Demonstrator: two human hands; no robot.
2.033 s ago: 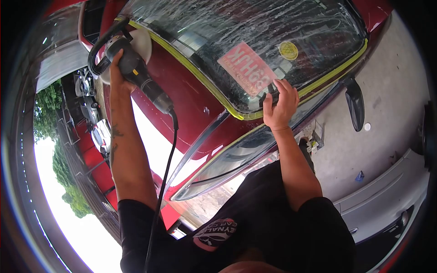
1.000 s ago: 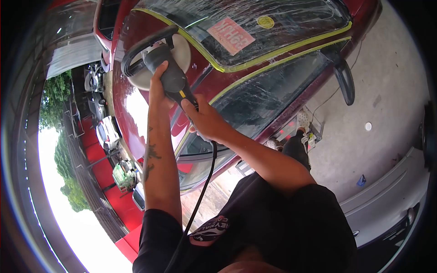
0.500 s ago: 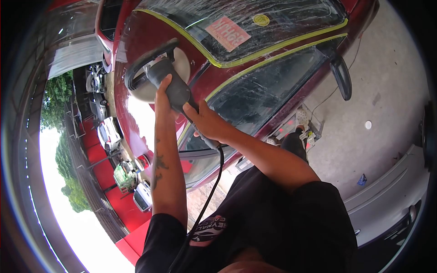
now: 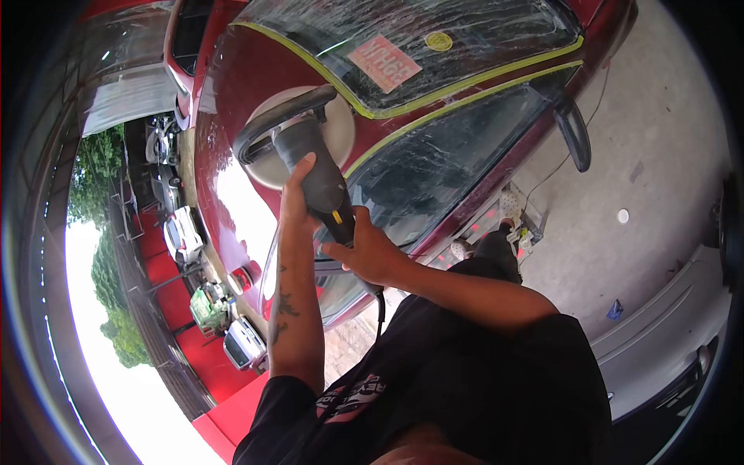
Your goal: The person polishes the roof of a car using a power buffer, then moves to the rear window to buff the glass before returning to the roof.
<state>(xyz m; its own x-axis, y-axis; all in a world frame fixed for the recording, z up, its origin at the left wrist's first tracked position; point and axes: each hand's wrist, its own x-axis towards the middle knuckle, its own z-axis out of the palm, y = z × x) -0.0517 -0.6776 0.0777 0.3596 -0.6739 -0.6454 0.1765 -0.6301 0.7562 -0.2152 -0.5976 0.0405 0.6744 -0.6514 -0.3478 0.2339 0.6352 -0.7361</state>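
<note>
A black car polisher (image 4: 314,167) has its wide pale pad (image 4: 339,128) against the dark red roof (image 4: 219,81) of a car. My left hand (image 4: 296,198) wraps around the underside of the polisher's body, thumb along its side. Behind it, my right hand (image 4: 370,249) grips the rear handle, and the power cord (image 4: 380,310) runs from there down past my shirt. The black loop handle (image 4: 283,116) at the polisher's front is held by neither hand. Yellow masking tape (image 4: 457,89) edges the windshield (image 4: 341,31) and the side window (image 4: 434,143) beside the pad.
A side mirror (image 4: 572,136) sticks out at right. My feet are on a low stand (image 4: 521,225) beside the car, with a cable (image 4: 558,172) along the concrete floor. A silver car (image 4: 651,325) stands at lower right. Several vehicles, including a white car (image 4: 184,235), are parked at left.
The polisher has slid right and slightly toward me across the roof, its pad now closer to the taped windshield edge. Both hands have travelled with it, keeping their grip.
</note>
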